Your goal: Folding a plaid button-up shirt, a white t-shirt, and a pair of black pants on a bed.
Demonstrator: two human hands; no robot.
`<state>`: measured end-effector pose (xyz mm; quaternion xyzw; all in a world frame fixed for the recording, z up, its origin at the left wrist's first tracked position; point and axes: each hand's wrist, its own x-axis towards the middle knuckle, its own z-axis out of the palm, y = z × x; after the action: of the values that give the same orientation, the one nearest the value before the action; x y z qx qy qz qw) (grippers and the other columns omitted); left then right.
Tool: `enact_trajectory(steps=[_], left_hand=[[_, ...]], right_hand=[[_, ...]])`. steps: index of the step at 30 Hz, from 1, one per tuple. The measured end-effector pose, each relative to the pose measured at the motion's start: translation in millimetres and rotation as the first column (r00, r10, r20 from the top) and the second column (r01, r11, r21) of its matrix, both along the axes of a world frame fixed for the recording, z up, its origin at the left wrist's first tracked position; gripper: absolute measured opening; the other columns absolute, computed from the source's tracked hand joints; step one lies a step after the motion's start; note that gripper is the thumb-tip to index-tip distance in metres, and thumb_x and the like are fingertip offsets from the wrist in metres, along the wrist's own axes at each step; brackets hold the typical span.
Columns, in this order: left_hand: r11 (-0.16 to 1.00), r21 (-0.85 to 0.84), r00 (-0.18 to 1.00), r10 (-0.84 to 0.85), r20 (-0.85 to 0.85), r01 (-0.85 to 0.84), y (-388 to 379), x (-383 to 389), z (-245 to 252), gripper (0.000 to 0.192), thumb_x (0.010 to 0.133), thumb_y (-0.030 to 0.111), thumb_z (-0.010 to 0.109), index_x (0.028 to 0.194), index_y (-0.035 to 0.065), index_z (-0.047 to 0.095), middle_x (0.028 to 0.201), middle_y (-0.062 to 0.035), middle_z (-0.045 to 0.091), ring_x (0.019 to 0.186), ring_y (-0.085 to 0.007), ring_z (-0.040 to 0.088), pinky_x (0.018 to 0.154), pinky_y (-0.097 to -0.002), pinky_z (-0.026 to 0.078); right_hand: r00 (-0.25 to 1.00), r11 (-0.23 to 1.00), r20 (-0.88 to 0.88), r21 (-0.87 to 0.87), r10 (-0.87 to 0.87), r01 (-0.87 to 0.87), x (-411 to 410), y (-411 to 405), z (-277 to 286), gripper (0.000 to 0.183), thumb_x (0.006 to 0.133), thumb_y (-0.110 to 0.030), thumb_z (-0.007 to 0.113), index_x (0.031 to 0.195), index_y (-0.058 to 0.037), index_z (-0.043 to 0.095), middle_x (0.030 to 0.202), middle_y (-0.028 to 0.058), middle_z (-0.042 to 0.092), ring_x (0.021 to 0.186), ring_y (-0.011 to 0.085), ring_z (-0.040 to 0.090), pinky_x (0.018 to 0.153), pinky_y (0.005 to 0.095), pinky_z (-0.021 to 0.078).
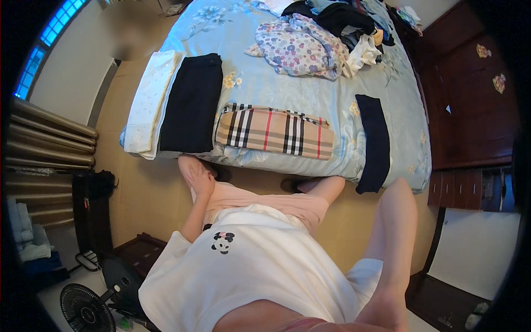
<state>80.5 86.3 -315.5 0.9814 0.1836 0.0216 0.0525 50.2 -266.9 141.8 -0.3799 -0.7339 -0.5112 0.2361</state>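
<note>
My left hand (201, 179) rests on my left knee by the bed's front edge, with nothing in it. My right arm is bent up toward my head, and the right hand is out of view. On the bed (244, 89) before me lies a folded beige plaid garment (276, 133). Left of it are folded black trousers (193, 103), beside a folded white garment (149, 103) at the corner. A narrow folded navy garment (375, 143) lies to the right, its end over the edge.
Farther back on the bed are a crumpled floral cloth (296, 47) and a heap of mixed clothes (344, 18). A dark wooden wardrobe (464, 95) stands on the right. At left are brown curtains (49, 137), a black case (93, 216) and a black fan (87, 311).
</note>
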Motion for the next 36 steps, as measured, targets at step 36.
enact_trajectory(steps=[36], left_hand=[[0.999,-0.011,0.997,0.032,-0.064,-0.033,-4.2,0.3,5.8,0.022,0.070,0.023,0.051,0.087,0.0140,0.063,0.131,-0.0043,0.037,0.126,-0.0396,0.012,0.097,-0.0610,0.007]], right_hand=[[0.677,0.606,-0.504,-0.329,0.536,-0.724,35.2,38.1,-52.5,0.028,0.080,-0.028,0.051,0.100,-0.0084,0.049,0.106,0.0072,0.047,0.094,0.0158,0.044,0.085,0.0350,0.0383]])
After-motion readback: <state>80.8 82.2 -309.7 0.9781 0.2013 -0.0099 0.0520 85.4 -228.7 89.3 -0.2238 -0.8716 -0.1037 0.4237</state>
